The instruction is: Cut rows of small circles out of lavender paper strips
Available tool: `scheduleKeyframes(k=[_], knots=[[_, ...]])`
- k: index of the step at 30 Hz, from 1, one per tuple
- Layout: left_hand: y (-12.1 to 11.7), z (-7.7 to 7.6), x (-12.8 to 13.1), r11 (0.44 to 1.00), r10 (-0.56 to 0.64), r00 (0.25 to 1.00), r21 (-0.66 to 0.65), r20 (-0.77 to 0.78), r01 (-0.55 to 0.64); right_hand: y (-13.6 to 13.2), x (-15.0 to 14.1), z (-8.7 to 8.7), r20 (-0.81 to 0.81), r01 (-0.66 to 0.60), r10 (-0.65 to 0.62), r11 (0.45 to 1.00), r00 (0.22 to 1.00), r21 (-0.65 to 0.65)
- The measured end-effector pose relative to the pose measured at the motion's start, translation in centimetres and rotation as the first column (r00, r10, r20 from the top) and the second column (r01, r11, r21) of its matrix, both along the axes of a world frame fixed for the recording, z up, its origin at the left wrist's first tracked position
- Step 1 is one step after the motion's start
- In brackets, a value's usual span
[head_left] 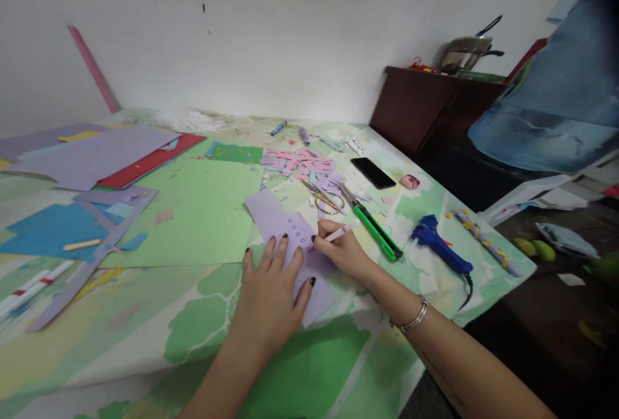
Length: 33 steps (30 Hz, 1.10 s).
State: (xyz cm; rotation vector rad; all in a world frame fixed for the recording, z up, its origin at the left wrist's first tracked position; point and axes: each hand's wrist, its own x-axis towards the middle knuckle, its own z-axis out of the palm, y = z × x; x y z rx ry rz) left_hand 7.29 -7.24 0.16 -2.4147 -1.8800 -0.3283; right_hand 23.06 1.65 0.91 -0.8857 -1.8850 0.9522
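My left hand (271, 290) lies flat with fingers spread on a lilac paper strip (285, 225), pinning it to the table. My right hand (341, 251) is closed round a white pen with a pink band (338, 233), whose tip touches the strip beside a row of small drawn circles (296, 229). A silver bracelet (414, 317) sits on my right wrist. The strip rests partly on a large light green sheet (193, 213).
Right of my hands lie gold scissors (326, 200), a green utility knife (374, 229), a blue glue gun (438, 245), a black phone (372, 173) and a heap of pink and lilac scraps (300, 164). Coloured paper sheets (97, 155) cover the left. The table edge (493, 296) drops off at right.
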Motion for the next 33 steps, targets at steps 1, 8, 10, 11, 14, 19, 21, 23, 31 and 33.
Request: scheduleKeyframes(k=[1,8,10,11,14,19,21,23,31,33], knots=[[0.02,-0.01,0.01,1.0,0.001,1.0,-0.001,-0.001,-0.001,0.05,0.01,-0.05,-0.002,0.004,-0.004,1.0,1.0,0.001],[0.04,-0.03,0.04,1.0,0.003,1.0,-0.009,0.007,-0.003,0.22,-0.02,-0.42,-0.012,0.033,-0.033,0.999,0.999,0.015],[0.0,0.02,0.05,1.0,0.002,1.0,-0.005,0.008,-0.002,0.22,-0.02,-0.46,-0.011,0.033,-0.033,0.999,0.999,0.015],[-0.03,0.07,0.05,1.0,0.002,1.0,-0.003,0.009,-0.002,0.21,-0.02,-0.46,-0.01,0.031,-0.031,0.999,0.999,0.015],[-0.08,0.18,0.04,1.0,0.002,1.0,-0.001,0.009,-0.002,0.12,-0.02,-0.4,-0.002,0.016,-0.016,1.0,1.0,0.009],[0.02,0.1,0.08,1.0,0.002,1.0,-0.006,0.008,-0.002,-0.08,-0.01,-0.1,0.003,-0.01,0.01,1.0,1.0,-0.002],[0.05,0.04,0.1,1.0,0.004,1.0,-0.004,0.006,-0.004,-0.04,0.02,-0.02,0.002,-0.014,0.014,1.0,1.0,-0.005],[0.04,0.0,0.09,1.0,0.003,1.0,-0.002,0.005,-0.003,0.06,0.07,-0.03,-0.002,-0.008,0.008,1.0,1.0,-0.007],[-0.03,0.1,0.02,1.0,-0.002,1.0,0.0,0.009,0.001,0.3,0.06,-0.35,-0.012,0.024,-0.024,1.0,1.0,0.005],[0.0,0.08,0.01,1.0,-0.002,1.0,0.002,0.01,0.002,0.24,0.05,-0.31,-0.006,0.009,-0.009,1.0,1.0,0.0]])
